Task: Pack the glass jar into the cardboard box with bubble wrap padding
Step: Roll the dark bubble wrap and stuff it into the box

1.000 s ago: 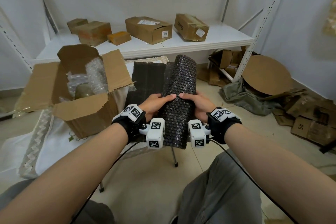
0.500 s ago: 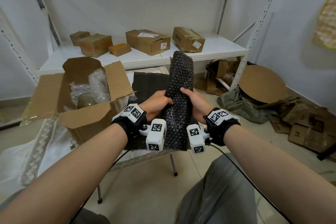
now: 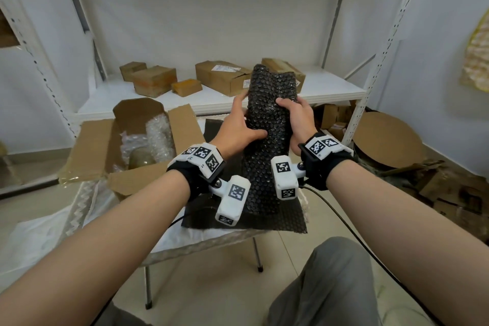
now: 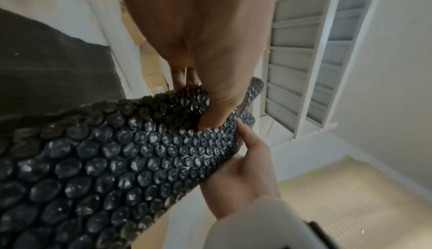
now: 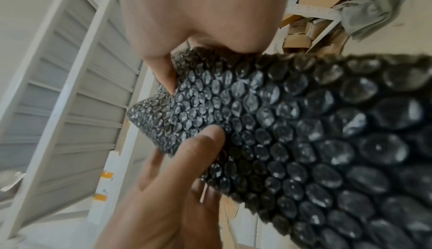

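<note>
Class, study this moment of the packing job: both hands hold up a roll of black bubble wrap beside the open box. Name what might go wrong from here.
1. The black bubble wrap is held near its top by the left hand and right hand; the loose lower end may unroll.
2. The open cardboard box sits at the table's edge; pressing padding in might tip it.
3. The glass jar could be knocked.
</note>
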